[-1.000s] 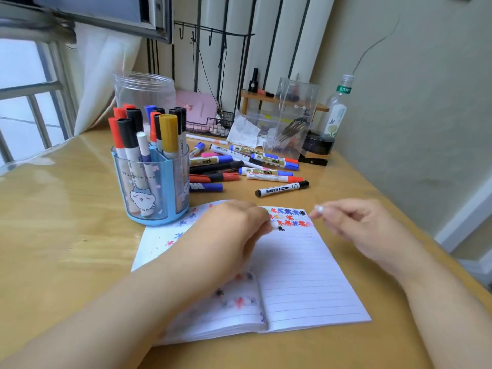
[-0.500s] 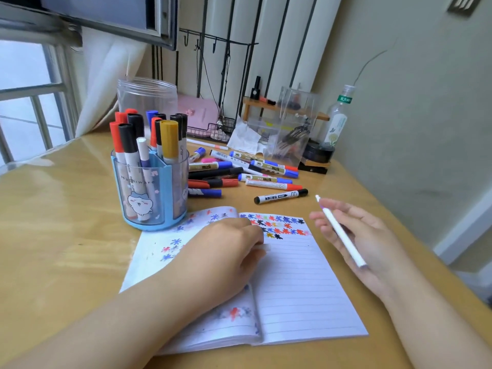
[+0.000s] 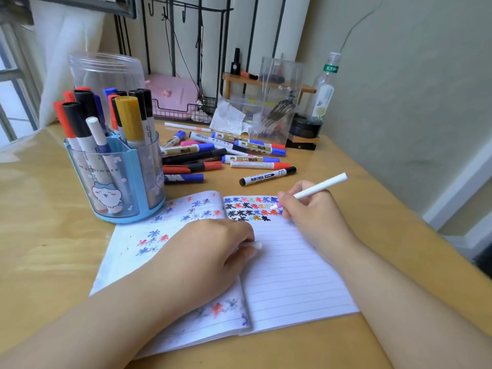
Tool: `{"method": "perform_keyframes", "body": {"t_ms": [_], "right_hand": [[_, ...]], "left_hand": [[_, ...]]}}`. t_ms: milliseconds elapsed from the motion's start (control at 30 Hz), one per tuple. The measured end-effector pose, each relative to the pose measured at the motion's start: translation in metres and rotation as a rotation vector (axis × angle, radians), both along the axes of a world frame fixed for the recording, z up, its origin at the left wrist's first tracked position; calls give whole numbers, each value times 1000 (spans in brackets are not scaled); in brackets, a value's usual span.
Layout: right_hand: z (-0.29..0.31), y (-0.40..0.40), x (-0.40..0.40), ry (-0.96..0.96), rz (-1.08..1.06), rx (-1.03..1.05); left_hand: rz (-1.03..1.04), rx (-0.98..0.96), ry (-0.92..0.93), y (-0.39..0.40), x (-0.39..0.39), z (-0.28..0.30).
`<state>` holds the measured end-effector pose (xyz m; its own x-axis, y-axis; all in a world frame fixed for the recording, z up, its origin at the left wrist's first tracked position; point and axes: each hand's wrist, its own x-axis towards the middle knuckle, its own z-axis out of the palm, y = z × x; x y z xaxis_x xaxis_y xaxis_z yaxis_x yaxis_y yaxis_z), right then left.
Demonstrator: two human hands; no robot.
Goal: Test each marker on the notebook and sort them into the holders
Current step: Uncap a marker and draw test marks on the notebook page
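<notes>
**Marker at the page: smears and a rolling cap are the risks**

Marker [image 3: 314,190], a slim white one with a pink tip, is in the right hand [image 3: 311,211], whose grip is closed on it in a writing pinch. Its tip sits at the right end of the coloured test stars on the far edge of the notebook [image 3: 292,275]; whether it touches the paper cannot be told. The left hand [image 3: 210,257] lies curled on the spine, closed on a small white piece, probably the cap [image 3: 257,245].

Likely trouble, nearest first. The right hand's heel rests just beside the stars, so sliding it sideways could smear any that are wet. A new mark placed over an old one would hide whether this marker works. If the left hand lifts, the left page may spring up, and the cap could roll off across the counter [image 3: 53,235]. Beyond the notebook, the blue holder [image 3: 117,187] on the left looks crowded, so pushing another marker in might tip it or jam. The loose pile [image 3: 226,158] on the far side lies near, and a careless reach could scatter it.
</notes>
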<state>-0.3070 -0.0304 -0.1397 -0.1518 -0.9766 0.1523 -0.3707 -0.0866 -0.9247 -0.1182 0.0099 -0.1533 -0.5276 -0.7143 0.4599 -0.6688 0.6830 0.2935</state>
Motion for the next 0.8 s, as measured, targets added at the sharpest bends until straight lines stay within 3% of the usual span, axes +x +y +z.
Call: {"method": "perform_keyframes", "body": {"t_ms": [233, 800], "right_hand": [[-7, -2, -4, 167, 38, -44], [-10, -7, -8, 227, 69, -29]], "left_hand": [[7, -7, -25, 0, 0, -2], [-13, 2, 2, -1, -1, -4]]}}
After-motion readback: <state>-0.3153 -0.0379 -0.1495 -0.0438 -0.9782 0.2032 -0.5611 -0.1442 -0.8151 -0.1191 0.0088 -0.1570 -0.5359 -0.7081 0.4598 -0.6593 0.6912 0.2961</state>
